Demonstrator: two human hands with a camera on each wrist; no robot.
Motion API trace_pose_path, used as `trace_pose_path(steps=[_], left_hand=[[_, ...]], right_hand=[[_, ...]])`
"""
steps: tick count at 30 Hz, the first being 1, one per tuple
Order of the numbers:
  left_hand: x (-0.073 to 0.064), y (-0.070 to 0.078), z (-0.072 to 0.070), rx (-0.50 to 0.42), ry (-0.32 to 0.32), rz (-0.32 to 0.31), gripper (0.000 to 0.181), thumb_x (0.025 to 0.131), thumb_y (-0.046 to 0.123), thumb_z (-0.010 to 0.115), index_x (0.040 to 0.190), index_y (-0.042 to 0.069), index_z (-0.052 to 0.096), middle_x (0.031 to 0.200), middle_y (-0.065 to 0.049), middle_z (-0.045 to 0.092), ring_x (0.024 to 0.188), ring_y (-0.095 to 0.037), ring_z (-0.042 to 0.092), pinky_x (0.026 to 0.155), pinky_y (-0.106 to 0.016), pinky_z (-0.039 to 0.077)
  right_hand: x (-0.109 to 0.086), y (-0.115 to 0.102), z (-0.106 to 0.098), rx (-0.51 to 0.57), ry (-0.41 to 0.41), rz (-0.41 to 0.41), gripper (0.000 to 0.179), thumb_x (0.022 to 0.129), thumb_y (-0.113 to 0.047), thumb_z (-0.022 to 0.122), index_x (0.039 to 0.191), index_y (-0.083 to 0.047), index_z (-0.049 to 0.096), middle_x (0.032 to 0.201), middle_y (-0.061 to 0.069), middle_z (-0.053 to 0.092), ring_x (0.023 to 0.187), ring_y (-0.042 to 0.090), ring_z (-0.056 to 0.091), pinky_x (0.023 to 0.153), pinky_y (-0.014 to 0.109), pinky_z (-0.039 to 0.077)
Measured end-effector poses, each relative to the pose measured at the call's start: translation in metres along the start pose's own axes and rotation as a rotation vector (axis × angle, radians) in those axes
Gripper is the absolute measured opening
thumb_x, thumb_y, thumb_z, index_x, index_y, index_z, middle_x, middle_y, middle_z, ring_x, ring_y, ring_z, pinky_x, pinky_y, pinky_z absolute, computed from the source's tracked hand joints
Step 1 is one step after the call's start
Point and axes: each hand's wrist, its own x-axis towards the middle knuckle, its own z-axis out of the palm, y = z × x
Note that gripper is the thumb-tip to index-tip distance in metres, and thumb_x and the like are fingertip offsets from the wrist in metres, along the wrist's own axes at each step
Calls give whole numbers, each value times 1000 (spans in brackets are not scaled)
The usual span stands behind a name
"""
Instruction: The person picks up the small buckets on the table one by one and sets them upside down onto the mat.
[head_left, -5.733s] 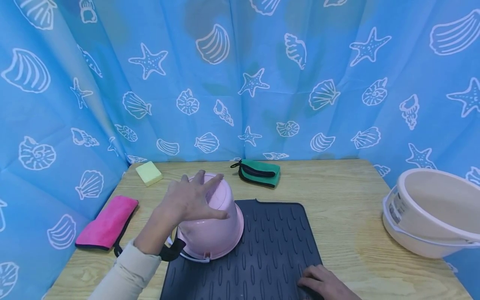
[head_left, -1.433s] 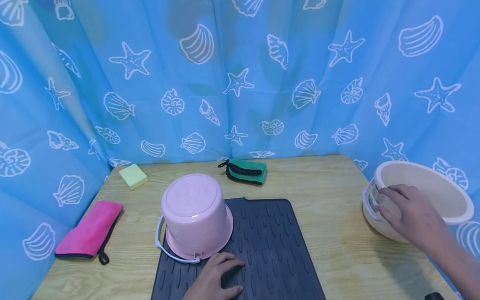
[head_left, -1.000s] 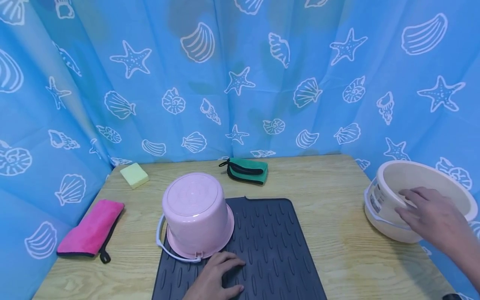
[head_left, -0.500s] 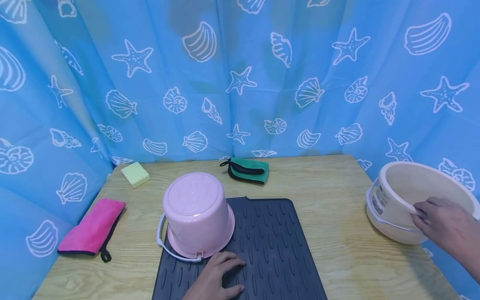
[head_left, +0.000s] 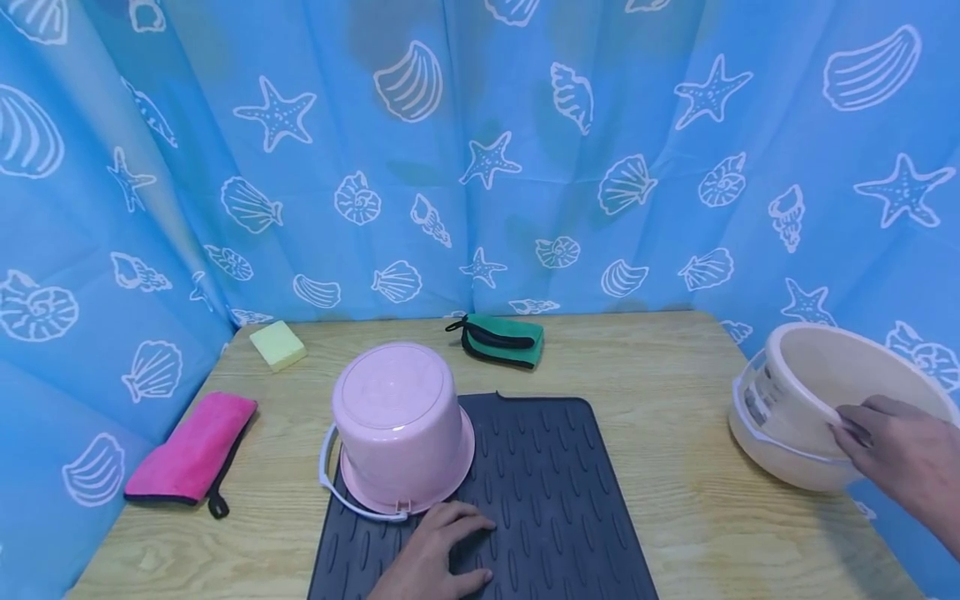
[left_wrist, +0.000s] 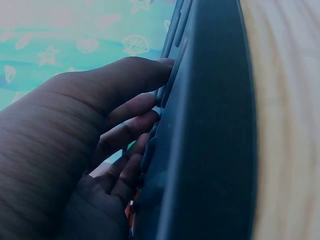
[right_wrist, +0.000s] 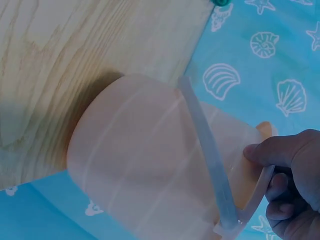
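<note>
My right hand (head_left: 903, 454) pinches the near rim of a cream bucket (head_left: 813, 408), thumb outside and fingers inside. The bucket tilts at the table's right edge, its light grey handle (right_wrist: 210, 155) hanging along its side. In the head view, my left hand (head_left: 435, 554) rests with relaxed fingers on a dark ribbed drying mat (head_left: 540, 500); the left wrist view shows its fingertips touching the ribs. Just beyond that hand a pink bucket (head_left: 397, 433) stands upside down, partly on the mat, its pale handle lowered on the left.
Left on the wooden table (head_left: 660, 375) lie a folded pink cloth (head_left: 195, 446) and a yellow sponge (head_left: 278, 345). A folded green cloth (head_left: 504, 340) with black edging lies at the back. A blue shell-patterned curtain (head_left: 480, 167) surrounds the table.
My left hand has left the pink bucket for the mat. From the mat, my right hand has gone to the cream bucket and, within the last second, taken hold of its rim.
</note>
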Motion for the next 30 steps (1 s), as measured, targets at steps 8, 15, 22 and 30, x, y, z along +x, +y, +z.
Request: trace_pose_path(steps=[8,15,22,30], left_hand=[[-1,0,0,2,6,4,43,84,42,79,125,30,67,126,14,54,117,-11,47,100,-41,46],[-1,0,0,-1,4,4,43,85,42,78,125,30,67,126,14,54,117,-11,47,100,-41,47],[-1,1,-1,9,7,20,43,85,41,78,125,29,67,126,13,54,117,-12,47,99,-41,47],[0,1,0,0,-2,-5,43,84,42,79,124,30,67,126,14,53,117,-11,46,100,-41,46]], right_hand=[[10,-11,-8,36,37,-86,22,62,8,81,77,15,67,62,16,54,48,23,48,41,36,40],[18,-18,-15,74,82,-105,20,83,-3,73,81,16,69,62,16,55,46,22,47,40,33,38],[24,-26,-21,121,108,-83,55,101,-36,56,86,15,70,63,15,58,46,19,48,40,29,37],[27,-38,-23,181,145,-79,55,99,-43,58,86,8,74,63,8,61,47,13,48,41,24,35]])
